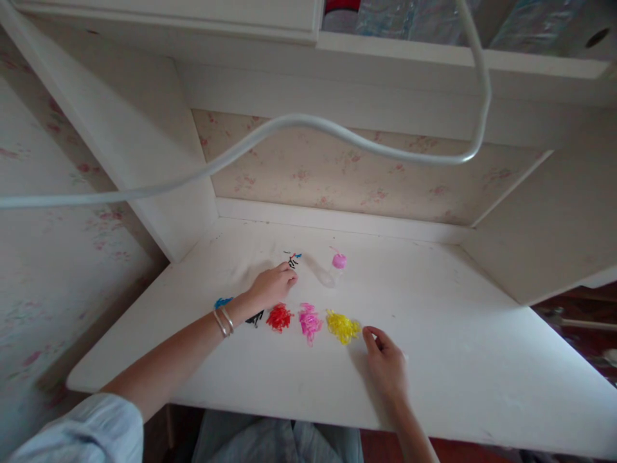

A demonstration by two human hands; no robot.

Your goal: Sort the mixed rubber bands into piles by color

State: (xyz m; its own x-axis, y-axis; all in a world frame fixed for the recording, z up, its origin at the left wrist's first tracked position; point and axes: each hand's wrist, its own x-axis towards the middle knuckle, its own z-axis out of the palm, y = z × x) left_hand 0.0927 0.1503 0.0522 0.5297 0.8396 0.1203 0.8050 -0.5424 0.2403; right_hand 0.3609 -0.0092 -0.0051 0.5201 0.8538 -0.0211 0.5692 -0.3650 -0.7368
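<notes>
My left hand point(274, 286) reaches over the desk with its fingers curled together. Just beyond its fingertips lies a small scatter of black, blue and red bits point(293, 260) that look like tiny rubber bands. My right hand point(387, 364) is closed in a pinch at the right edge of a yellow pile of bands point(342, 326). Whatever either hand may hold is too small to make out. Left of the yellow pile lie a pink pile point(309, 321), a red pile point(279, 317), a black pile point(254, 318) and a blue pile point(222, 302), the last two partly behind my left arm.
A round pink object point(339, 261) lies farther back, near a clear, hard-to-see item point(328, 279). A white cable point(299, 120) crosses the upper view. Side panels and an overhead shelf point(434, 54) enclose the white desk point(457, 360).
</notes>
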